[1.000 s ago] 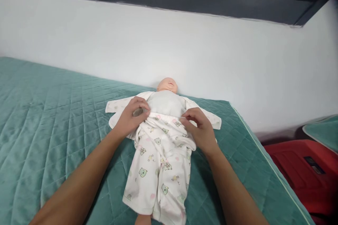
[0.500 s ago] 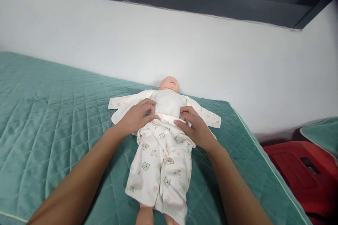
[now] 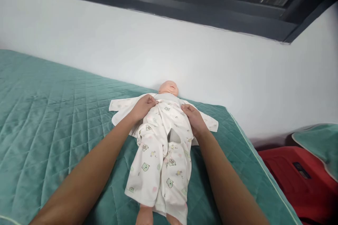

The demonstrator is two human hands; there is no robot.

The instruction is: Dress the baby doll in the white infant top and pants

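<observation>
A baby doll (image 3: 168, 88) lies on its back, head toward the wall. White baby trousers (image 3: 150, 154) with green bear prints cover its legs and reach up over its belly to the chest; a gap shows at the crotch. My left hand (image 3: 144, 106) pinches the waistband on the left side. On the opposite side my right hand (image 3: 194, 117) is closed on the same waistband. Beneath the doll a white long-sleeved baby top (image 3: 118, 104) lies spread, its sleeves out to both sides. The doll's feet (image 3: 144, 216) stick out below the trouser legs.
A green quilted cover (image 3: 66, 112) lies under the doll, its piped edge running down the right. Behind stands a white wall (image 3: 105, 42) below a dark window frame (image 3: 185, 10) with bars. A red plastic chair (image 3: 295, 179) with green cloth sits at the right.
Both hands have pulled the trousers' waistband up from the belly to the chest, covering the white torso. A gap at the crotch has come into sight. The view has tilted up slightly.
</observation>
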